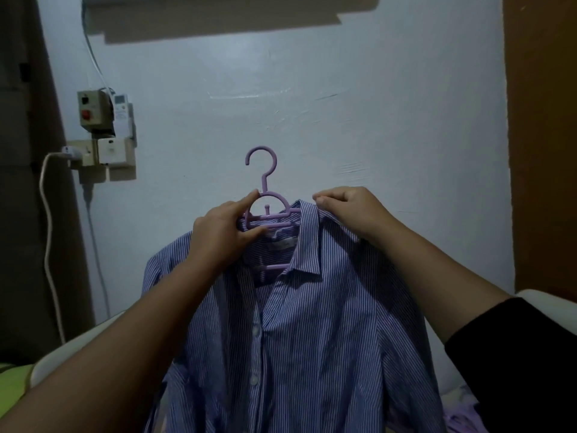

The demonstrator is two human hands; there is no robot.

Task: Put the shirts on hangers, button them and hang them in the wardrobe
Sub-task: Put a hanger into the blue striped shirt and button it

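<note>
The shirt hangs at centre frame on the hanger. The left hand pinches hanger and collar together at 10 o'clock; the right hand grips the collar at 1 o'clock, fingers curled. Tugging unevenly could slide the shirt's shoulder off.

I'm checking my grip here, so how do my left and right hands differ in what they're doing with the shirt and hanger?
The left hand holds the purple hanger with the striped shirt at the neck; the right hand pinches only the collar. The left index finger lies straight along the hanger; the right fingers are curled. Both are raised against the wall.
</note>
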